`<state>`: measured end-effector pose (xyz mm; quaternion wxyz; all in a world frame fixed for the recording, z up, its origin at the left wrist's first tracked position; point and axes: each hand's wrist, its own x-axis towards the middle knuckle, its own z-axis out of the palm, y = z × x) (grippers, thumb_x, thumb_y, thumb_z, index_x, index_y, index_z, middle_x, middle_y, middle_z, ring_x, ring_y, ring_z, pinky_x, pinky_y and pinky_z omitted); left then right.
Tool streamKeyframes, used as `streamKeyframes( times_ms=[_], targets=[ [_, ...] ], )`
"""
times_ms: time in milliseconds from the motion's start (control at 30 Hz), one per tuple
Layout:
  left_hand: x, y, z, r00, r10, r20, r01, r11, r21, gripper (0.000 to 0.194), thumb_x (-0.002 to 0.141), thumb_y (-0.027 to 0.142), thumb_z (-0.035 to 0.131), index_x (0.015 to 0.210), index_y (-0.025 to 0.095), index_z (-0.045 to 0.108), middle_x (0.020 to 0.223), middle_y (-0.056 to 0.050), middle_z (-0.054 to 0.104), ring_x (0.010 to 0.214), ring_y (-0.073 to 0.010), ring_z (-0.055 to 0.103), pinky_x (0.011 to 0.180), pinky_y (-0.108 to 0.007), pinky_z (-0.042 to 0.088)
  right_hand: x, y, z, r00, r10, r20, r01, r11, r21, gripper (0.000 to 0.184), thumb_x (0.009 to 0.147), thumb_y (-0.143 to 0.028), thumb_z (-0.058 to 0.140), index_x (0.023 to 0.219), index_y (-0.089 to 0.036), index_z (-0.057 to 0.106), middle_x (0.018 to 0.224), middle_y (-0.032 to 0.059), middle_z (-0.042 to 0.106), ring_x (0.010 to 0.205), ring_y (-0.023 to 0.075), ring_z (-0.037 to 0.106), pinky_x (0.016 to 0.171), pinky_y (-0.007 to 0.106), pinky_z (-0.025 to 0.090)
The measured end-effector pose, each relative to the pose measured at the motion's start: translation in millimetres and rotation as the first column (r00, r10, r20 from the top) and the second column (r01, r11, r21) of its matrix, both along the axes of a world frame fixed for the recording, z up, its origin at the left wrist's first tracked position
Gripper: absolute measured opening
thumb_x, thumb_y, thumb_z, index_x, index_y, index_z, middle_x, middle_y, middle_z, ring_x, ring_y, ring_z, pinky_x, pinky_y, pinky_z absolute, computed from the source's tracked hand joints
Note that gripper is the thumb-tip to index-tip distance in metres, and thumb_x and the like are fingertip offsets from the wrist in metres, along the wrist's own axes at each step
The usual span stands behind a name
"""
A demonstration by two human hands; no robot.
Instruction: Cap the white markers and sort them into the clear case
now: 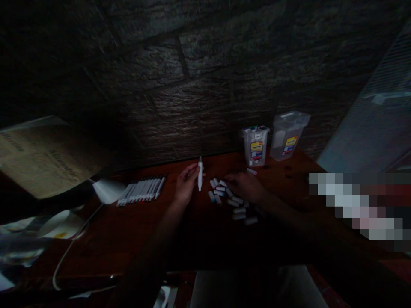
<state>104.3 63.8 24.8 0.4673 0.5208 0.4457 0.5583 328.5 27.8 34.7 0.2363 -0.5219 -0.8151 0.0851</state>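
Observation:
My left hand [187, 185] is closed round a white marker [200, 176], held nearly upright with its grey tip bared at the top. My right hand [245, 186] reaches over the loose pile of marker caps, its fingertips at a white cap [222, 183] on the pile's far side. Whether those fingers pinch the cap is too dark to make out. Several more white caps with coloured ends [239, 211] lie scattered below and beside this hand. Left of my left hand, a row of white markers [141, 190] lies side by side on the brown table [180, 231].
A clear container [257, 147] with markers in it stands at the back right, near a second clear container [289, 137]. One red-ended cap [251, 171] lies before them. At left are a printed brown bag [48, 154], a white cup-like object [62, 224] and a cable [72, 244].

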Motion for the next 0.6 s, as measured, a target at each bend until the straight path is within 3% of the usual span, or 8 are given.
streamKeyframes(
  times_ms=[67,167,400,600],
  targets=[
    [-1.4,0.5,4.7,0.980,-0.054,0.193,0.079,0.989,-0.123,0.030,0.082,0.033,0.070,0.107,0.016,0.067,0.112,-0.010,0.073,0.089,-0.0181,0.071,0.080,-0.030,0.056,1.2,0.1,-0.1,1.000,0.008,-0.015,-0.008,1.000,0.005,0.020,0.093,-0.025,0.057,0.099,-0.028,0.076,0.095,0.0021,0.078,0.082,0.0178,0.072,0.072,0.025,0.050],
    [-2.4,-0.5,8.9,0.948,-0.092,0.305,0.158,0.967,-0.201,0.021,0.083,0.024,0.067,0.102,0.016,0.068,0.115,-0.009,0.072,0.093,-0.0175,0.071,0.084,-0.030,0.056,2.3,0.9,-2.6,1.000,0.013,-0.005,-0.013,1.000,0.008,0.019,0.093,-0.029,0.058,0.098,-0.028,0.076,0.094,0.0021,0.078,0.084,0.0183,0.072,0.074,0.026,0.050],
    [1.3,-6.2,10.8,0.912,-0.159,0.379,0.246,0.949,-0.195,0.021,0.081,0.015,0.062,0.101,0.015,0.067,0.121,-0.009,0.069,0.104,-0.0197,0.069,0.096,-0.036,0.054,2.2,2.6,-4.1,1.000,-0.013,0.010,0.013,1.000,0.005,0.021,0.093,-0.030,0.056,0.097,-0.028,0.077,0.093,0.0023,0.078,0.081,0.0183,0.071,0.071,0.026,0.051],
    [3.4,-6.9,10.0,0.914,-0.169,0.369,0.246,0.954,-0.173,0.019,0.083,0.016,0.061,0.101,0.019,0.064,0.121,-0.007,0.069,0.111,-0.0215,0.067,0.102,-0.043,0.051,-0.1,1.6,-7.3,0.999,-0.036,-0.010,0.036,0.999,0.023,0.017,0.091,-0.033,0.061,0.098,-0.031,0.076,0.093,0.0020,0.078,0.086,0.0198,0.071,0.075,0.027,0.052]
  ],
)
